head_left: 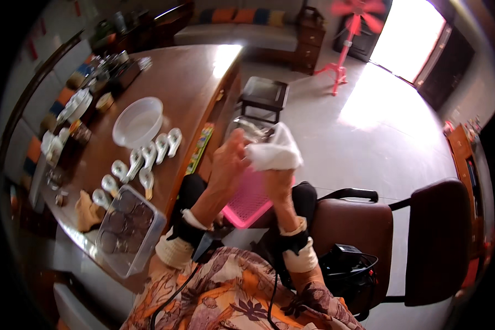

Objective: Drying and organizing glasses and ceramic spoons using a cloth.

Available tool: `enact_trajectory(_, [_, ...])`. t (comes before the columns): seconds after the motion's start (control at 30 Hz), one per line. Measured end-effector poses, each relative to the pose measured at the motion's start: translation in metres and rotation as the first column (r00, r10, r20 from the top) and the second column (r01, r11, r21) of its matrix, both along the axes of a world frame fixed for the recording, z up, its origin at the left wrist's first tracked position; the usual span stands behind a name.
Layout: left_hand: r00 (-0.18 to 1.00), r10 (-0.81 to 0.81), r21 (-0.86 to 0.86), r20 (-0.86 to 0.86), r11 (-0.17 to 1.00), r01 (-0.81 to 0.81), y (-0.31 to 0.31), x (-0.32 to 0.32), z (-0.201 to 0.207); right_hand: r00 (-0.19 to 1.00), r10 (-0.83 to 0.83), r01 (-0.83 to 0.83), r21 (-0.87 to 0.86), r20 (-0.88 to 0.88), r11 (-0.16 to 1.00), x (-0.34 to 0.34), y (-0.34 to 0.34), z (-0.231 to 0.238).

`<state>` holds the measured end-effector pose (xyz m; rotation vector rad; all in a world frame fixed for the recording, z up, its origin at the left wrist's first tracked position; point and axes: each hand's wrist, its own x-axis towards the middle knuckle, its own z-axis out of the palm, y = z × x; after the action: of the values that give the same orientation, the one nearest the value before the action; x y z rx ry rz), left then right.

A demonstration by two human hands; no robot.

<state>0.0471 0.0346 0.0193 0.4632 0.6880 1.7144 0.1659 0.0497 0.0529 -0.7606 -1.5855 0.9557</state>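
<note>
My right hand (281, 186) grips a white cloth (276, 153), which covers most of its fingers. Close beside it is my left hand (229, 158), its fingers curled and blurred by motion. They hold a clear, shiny rounded vessel (249, 128) whose exact kind I cannot make out; the cloth touches or overlaps its right side. Under both hands a pink perforated plastic basket (246, 206) rests on my lap. White spoons (148, 155) lie in rows on the wooden table to the left, near a translucent round basin (138, 122).
A clear plastic box (131, 231) with round glassy items stands at the table's near edge, beside a crumpled brown cloth (88, 212). To the right is a brown chair (355, 225) bearing a black cabled device (346, 269). A dark stool (264, 92) and red fan (357, 16) stand farther off.
</note>
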Motion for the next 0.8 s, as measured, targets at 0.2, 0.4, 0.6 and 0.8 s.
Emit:
enact_trajectory(0.2, [0.919,0.093,-0.014,-0.384,0.994,-0.106,-0.003,0.002,0.045,0.955,0.080,-0.124,-0.139,-0.286,0.982,0.001,0.024,0.002])
enact_trajectory(0.4, [0.429,0.141,0.126,-0.892,0.990,-0.064,0.010,-0.024,0.049,0.868,0.199,-0.361,-0.304,-0.454,0.882,0.004,0.027,0.000])
enact_trajectory(0.6, [0.198,0.241,0.254,-0.950,0.966,0.040,0.016,-0.037,0.059,0.825,0.400,-0.510,-0.222,-0.399,0.831,0.015,0.048,0.002])
enact_trajectory(0.8, [0.032,0.236,0.237,-0.971,0.943,0.233,-0.005,-0.075,0.098,0.672,0.536,-0.687,-0.159,-0.512,0.709,-0.014,0.039,0.015])
